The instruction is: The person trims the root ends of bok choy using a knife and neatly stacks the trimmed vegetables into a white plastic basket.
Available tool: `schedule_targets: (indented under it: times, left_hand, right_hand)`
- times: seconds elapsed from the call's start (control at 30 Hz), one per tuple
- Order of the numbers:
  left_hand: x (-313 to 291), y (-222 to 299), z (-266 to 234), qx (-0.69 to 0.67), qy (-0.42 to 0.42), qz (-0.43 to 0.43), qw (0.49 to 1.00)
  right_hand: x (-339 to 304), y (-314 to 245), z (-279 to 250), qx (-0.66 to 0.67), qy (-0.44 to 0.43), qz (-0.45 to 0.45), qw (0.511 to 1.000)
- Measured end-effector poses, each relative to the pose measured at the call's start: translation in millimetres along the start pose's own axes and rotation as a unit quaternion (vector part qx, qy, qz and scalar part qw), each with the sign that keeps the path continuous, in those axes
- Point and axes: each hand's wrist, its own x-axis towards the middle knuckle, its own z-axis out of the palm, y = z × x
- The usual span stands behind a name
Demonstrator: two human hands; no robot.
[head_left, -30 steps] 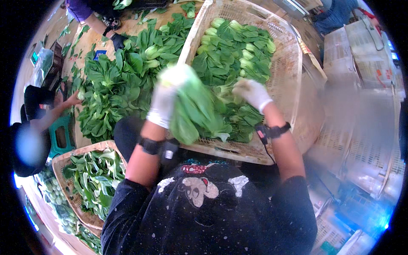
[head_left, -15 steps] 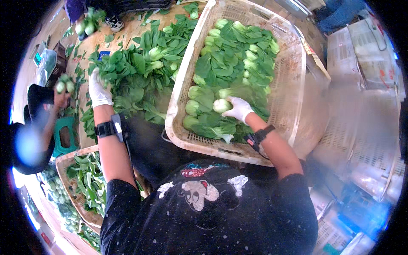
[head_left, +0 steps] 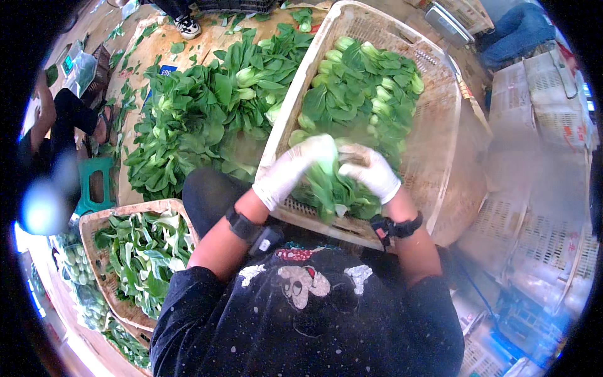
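Observation:
In white gloves, both my hands are raised over the near part of a large off-white plastic crate [head_left: 445, 163]. My left hand [head_left: 292, 169] is closed around the pale base of a bok choy [head_left: 325, 151], its green leaves hanging down toward me. Close by on its right is my right hand [head_left: 374, 173], its fingers curved and the thumb apart from them. Nothing shows between them, though blur softens the fingertips. Beneath and beyond my hands, rows of bok choy [head_left: 345, 88] lie in the crate with their white-green bases lined up.
A loose heap of bok choy [head_left: 201, 103] covers the brown sheet left of the crate. At lower left a smaller crate [head_left: 88, 235] holds leafy greens [head_left: 147, 251]. A green stool [head_left: 94, 182] stands near another person's legs [head_left: 78, 116]. Stacked pale crates [head_left: 534, 182] line the right.
My left hand has left the heap and come right to grip a bok choy above the crate. My right hand, earlier holding a bok choy by its base, has drawn alongside.

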Motion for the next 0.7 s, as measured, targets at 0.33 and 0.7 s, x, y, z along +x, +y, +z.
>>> schedule_targets:
  times: [0.33,0.7]
  left_hand:
    - [3,-5,-7,-0.175,0.123,-0.145,0.966]
    - [12,-22,-10,-0.070,0.193,-0.101,0.974]
  right_hand:
    - [11,-18,-14,0.018,0.129,0.031,0.991]
    - [-20,-42,66,-0.555,0.029,-0.465,0.689]
